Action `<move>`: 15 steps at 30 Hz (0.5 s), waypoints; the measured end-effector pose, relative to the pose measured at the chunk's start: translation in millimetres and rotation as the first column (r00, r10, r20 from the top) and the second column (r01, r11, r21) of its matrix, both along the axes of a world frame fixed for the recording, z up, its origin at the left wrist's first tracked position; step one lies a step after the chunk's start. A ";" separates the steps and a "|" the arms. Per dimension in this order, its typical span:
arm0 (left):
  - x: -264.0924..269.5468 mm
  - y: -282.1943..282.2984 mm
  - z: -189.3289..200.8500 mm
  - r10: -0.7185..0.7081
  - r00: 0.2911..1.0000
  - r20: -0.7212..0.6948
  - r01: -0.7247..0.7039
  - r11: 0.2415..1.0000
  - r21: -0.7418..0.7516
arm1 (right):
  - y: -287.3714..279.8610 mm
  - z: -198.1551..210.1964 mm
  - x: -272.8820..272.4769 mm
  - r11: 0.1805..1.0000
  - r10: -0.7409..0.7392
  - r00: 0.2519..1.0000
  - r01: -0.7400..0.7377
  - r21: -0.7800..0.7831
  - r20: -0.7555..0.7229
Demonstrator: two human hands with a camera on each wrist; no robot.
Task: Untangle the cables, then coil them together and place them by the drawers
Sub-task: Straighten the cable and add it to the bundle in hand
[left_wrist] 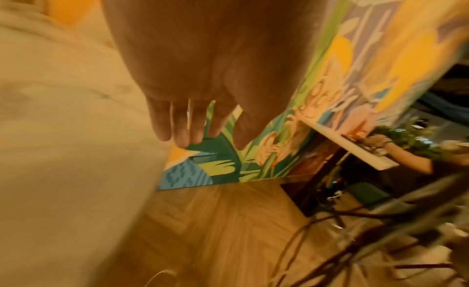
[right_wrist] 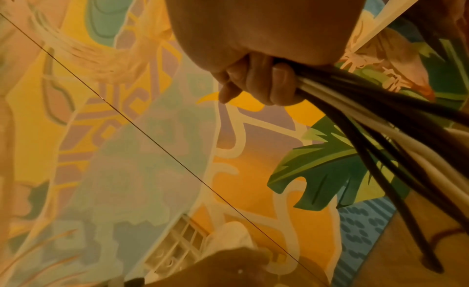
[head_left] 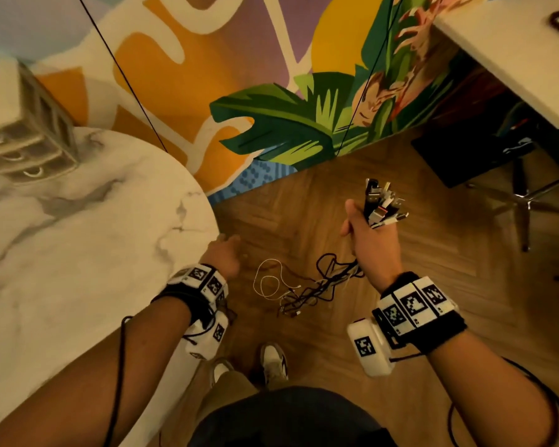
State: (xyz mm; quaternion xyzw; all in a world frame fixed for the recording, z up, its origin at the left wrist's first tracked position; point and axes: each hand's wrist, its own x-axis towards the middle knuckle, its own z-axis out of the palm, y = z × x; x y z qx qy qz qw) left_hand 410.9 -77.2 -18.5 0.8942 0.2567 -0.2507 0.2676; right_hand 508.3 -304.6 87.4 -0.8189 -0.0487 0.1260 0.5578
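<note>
Right-hand grip clamps the black and white cable bundle; plug ends at frame centre show only in the head view. Left hand hangs slack, blurred.

Right hand raised, fingers curled in a fist, left hand lower, fingers straight and relaxed

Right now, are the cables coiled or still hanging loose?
Loose: the right hand grips the cables near their plugs, and the rest trails in uneven loops.
</note>
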 end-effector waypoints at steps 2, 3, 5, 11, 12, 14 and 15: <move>10.0 -18.7 22.1 -0.028 0.980 0.195 0.053 0.990 -0.127 | 3.7 5.2 -0.4 1.000 0.010 1.000 -0.010 0.014 0.010; 17.8 -30.6 37.9 -0.009 0.956 0.294 0.087 0.964 -0.252 | 5.8 6.9 0.2 1.000 0.009 1.000 -0.009 0.027 0.006; 32.6 -54.6 73.0 0.046 0.924 0.379 0.143 0.879 -0.454 | 10.9 11.1 1.9 0.998 0.011 1.000 -0.010 0.068 -0.023; 60.2 -87.1 137.6 0.026 0.822 0.569 0.377 0.724 -0.578 | 25.3 47.3 7.0 0.984 0.151 0.981 -0.161 0.078 0.118; 63.8 -88.0 143.2 0.040 0.800 0.599 0.399 0.709 -0.581 | 27.6 52.0 10.5 0.984 0.160 0.975 -0.170 0.058 0.153; 70.1 -93.8 152.4 0.080 0.781 0.619 0.395 0.705 -0.589 | 31.7 61.7 16.0 0.989 0.140 0.961 -0.145 0.004 0.239; 72.8 -99.0 158.1 0.123 0.779 0.614 0.382 0.683 -0.622 | 33.2 69.1 18.4 0.990 0.133 0.949 -0.139 -0.001 0.285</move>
